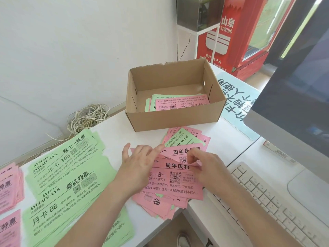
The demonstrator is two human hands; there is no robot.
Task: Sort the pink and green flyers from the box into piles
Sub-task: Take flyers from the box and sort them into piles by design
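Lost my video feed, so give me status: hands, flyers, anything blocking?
Left hand flat on the mixed heap. Right hand pinches the top pink flyer by its corner. Box not yet empty. Nothing blocking.

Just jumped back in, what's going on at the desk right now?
A person is sorting flyers by colour. The left hand rests flat on a loose mixed heap in front of the cardboard box, while the right hand pinches a corner of the top pink flyer. Green piles lie to the left, pink piles at the far left. The box still holds unsorted flyers.
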